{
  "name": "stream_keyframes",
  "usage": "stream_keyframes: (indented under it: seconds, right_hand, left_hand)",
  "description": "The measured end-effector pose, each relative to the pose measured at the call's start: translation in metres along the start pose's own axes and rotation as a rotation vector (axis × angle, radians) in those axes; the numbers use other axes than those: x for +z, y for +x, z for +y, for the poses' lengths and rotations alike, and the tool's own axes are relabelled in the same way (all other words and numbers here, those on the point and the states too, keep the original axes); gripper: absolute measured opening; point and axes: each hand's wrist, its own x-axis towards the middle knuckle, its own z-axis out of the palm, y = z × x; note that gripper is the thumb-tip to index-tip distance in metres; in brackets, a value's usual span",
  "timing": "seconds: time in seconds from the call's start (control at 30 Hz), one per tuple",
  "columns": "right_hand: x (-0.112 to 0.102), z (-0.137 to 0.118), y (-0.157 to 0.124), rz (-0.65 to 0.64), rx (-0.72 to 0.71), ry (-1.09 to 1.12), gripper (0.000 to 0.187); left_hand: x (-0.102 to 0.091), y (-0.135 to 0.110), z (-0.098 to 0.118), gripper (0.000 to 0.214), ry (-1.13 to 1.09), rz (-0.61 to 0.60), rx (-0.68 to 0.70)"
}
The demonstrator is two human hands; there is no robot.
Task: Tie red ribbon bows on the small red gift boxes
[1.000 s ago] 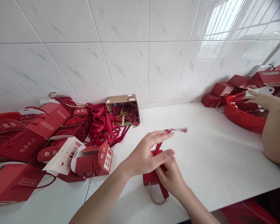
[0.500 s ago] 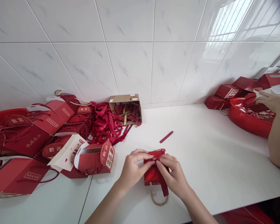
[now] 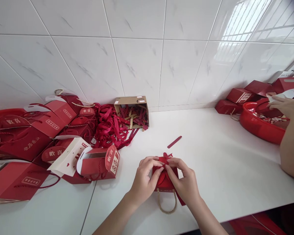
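On the white table before me sits a small red box (image 3: 165, 186) with a beige rope handle (image 3: 167, 211) drooping towards me. A red ribbon (image 3: 167, 156) lies across its top, bunched at the middle. My left hand (image 3: 147, 174) pinches the ribbon from the left side. From the right, my right hand (image 3: 183, 178) pinches it too, the fingertips of both hands nearly meeting. Part of the ribbon is hidden under my fingers, and one end hangs past the box's right edge. Beyond the box lies a narrow dark red strip (image 3: 174, 142).
Red gift boxes (image 3: 49, 122) crowd the left side, beside a heap of red ribbons (image 3: 110, 125). A cardboard box (image 3: 131, 100) of strips lies against the tiled wall. At right, another person's hand (image 3: 281, 106) is over a red basin (image 3: 259, 129), with more red boxes (image 3: 238, 95) behind.
The ribbon end that hung over the box's front has shifted right, beneath my right hand. Ribbon now stands up at the far side, and my right hand's fingers have spread slightly.
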Motion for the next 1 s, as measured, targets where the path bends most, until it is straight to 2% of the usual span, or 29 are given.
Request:
stream_keyframes:
  seconds: [0.1, 0.2, 0.5, 0.67, 0.9, 1.0]
  right_hand:
    - [-0.001, 0.001, -0.001, 0.005, -0.065, -0.038, 0.015]
    - [-0.002, 0.002, -0.002, 0.025, -0.082, -0.068, 0.016]
    - [-0.006, 0.006, -0.005, 0.035, -0.168, -0.163, 0.013]
    - [-0.008, 0.008, -0.006, -0.011, -0.084, -0.129, 0.014]
    - [-0.007, 0.006, -0.006, -0.120, 0.184, 0.032, 0.020]
    - [-0.008, 0.006, -0.004, -0.185, 0.193, 0.053, 0.025]
  left_hand:
    - [0.002, -0.002, -0.001, 0.013, 0.005, 0.004, 0.042]
    - [0.003, -0.002, -0.003, 0.013, -0.011, 0.010, 0.082]
    - [0.006, 0.002, -0.004, 0.018, -0.035, 0.047, 0.070]
    - [0.005, 0.003, -0.004, 0.016, -0.038, 0.042, 0.049]
    - [0.000, 0.005, -0.004, 0.019, -0.063, 0.000, 0.003]
    - [0.003, 0.009, -0.003, 0.015, -0.077, -0.010, -0.019]
